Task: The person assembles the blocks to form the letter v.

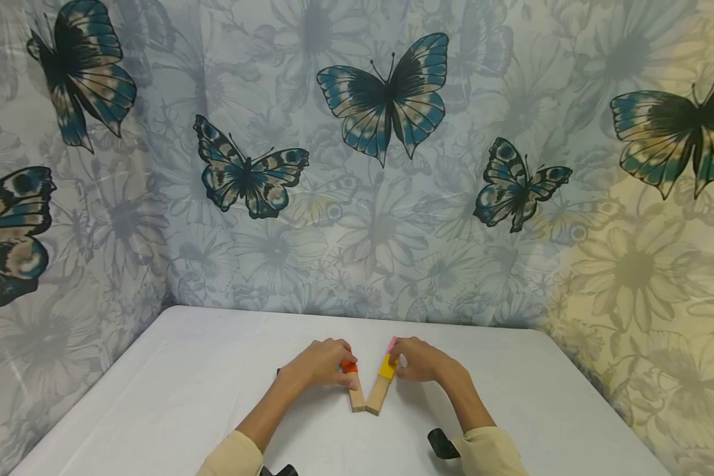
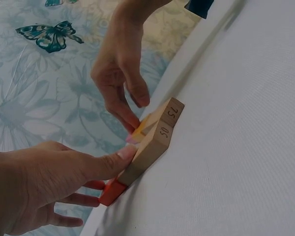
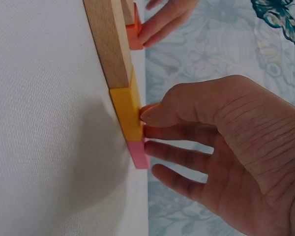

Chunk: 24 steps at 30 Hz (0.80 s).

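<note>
Two wooden blocks stand in a V on the white table, their near ends together. The left wooden block [image 1: 357, 400] has an orange-red block [image 1: 349, 366] at its far end. Past the right wooden block [image 1: 377, 396] come a yellow block [image 3: 126, 113] and a pink block [image 3: 138, 155], in line. My left hand [image 1: 324, 362] rests its thumb on the left wooden block, with outstretched fingertips at the orange-red block. Fairly straight fingers of my right hand [image 3: 226, 142] reach the yellow and pink blocks. In the left wrist view, dark digits mark the wooden end faces.
The white-covered table [image 1: 214, 344] reaches back to a wall [image 1: 381, 277] printed with flowers and butterflies. Dark straps [image 1: 443, 443] hang by the pale sleeves [image 1: 488, 453]. A small dark thing [image 1: 278, 371] shows behind the left wrist.
</note>
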Tool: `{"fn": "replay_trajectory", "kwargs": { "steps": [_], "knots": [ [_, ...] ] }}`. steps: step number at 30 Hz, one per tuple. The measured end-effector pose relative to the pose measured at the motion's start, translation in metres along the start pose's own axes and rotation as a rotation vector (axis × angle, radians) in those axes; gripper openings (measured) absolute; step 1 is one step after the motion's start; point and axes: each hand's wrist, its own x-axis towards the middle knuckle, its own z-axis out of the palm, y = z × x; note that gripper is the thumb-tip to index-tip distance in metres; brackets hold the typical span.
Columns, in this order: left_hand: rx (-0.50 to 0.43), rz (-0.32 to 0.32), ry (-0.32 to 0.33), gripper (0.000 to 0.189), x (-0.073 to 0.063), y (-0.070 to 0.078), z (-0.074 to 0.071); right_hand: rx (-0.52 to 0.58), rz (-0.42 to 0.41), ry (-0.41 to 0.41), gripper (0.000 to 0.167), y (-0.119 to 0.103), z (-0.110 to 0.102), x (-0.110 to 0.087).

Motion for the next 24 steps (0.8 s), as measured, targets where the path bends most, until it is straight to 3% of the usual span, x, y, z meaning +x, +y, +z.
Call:
{"fn": "replay_trajectory", "kwargs": {
  "steps": [12,16,24],
  "knots": [
    [-0.014,-0.039,0.004,0.052,-0.004,0.001,-0.012,-0.005,-0.012,0.002,0.019,0.001,0.000,0.000],
    [-0.056,-0.063,-0.009,0.046,-0.015,-0.005,-0.024,-0.009,-0.019,-0.001,0.019,0.000,0.000,0.001],
    [-0.036,-0.144,-0.130,0.048,-0.049,-0.018,-0.046,-0.024,-0.048,0.004,0.020,-0.001,-0.001,0.000]
  ]
}}
